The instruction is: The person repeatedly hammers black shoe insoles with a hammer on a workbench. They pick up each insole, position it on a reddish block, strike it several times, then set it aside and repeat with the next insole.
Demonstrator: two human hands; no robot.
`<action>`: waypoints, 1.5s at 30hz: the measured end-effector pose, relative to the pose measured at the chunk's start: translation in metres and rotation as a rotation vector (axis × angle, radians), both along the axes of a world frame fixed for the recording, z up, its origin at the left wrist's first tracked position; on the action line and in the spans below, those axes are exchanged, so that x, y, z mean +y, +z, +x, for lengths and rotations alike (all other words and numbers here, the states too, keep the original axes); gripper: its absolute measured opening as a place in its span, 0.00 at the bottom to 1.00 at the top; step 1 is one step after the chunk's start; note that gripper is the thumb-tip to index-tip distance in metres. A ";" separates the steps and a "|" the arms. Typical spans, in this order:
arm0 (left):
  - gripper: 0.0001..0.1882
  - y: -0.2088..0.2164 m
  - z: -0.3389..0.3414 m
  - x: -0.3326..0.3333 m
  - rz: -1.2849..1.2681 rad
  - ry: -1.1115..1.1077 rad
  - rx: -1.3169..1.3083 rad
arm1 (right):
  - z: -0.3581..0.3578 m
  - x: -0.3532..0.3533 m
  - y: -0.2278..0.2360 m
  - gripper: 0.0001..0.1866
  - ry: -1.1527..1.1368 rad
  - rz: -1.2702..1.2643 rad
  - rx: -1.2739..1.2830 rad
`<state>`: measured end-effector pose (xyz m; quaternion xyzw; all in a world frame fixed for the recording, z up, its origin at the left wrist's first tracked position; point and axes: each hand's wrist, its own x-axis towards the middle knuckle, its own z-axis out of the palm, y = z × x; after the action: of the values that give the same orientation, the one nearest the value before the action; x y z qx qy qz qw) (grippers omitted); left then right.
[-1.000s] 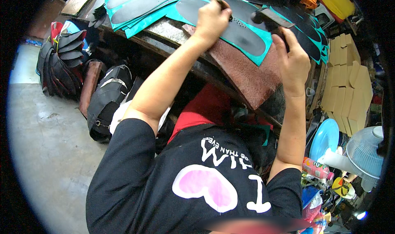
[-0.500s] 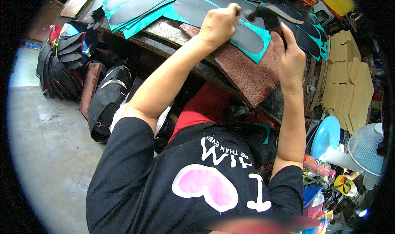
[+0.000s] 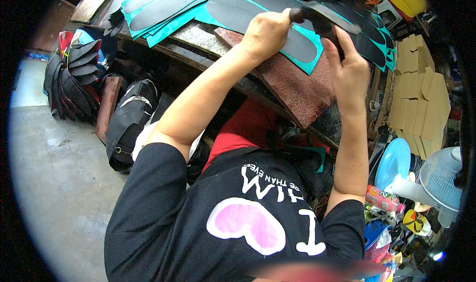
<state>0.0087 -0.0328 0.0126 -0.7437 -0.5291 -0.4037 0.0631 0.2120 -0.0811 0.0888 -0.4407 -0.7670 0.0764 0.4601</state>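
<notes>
We count two hands, one left hand (image 3: 267,33) and one right hand (image 3: 351,76), with one hammer (image 3: 317,20). Along the near edge of the table (image 3: 183,59) we have one reddish-brown slab (image 3: 302,91) and at least three piled teal sheets (image 3: 171,28), whose overlap leaves our count unsure. Past the right edge we find one fan (image 3: 439,175) and one pink bottle (image 3: 383,199).
</notes>
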 end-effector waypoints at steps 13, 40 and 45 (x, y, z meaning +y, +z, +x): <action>0.08 -0.010 -0.034 0.011 -0.219 -0.032 -0.732 | 0.022 0.010 -0.008 0.21 -0.037 -0.157 0.037; 0.10 0.005 -0.006 -0.003 -0.044 0.025 -0.067 | -0.003 -0.003 0.011 0.18 0.064 0.112 0.040; 0.07 -0.001 -0.013 0.005 -0.082 -0.014 -0.639 | 0.017 0.004 -0.022 0.20 -0.095 -0.117 -0.114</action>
<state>-0.0043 -0.0274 0.0116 -0.5849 -0.5331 -0.5954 -0.1390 0.2289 -0.0767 0.0669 -0.5061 -0.7645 0.0740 0.3925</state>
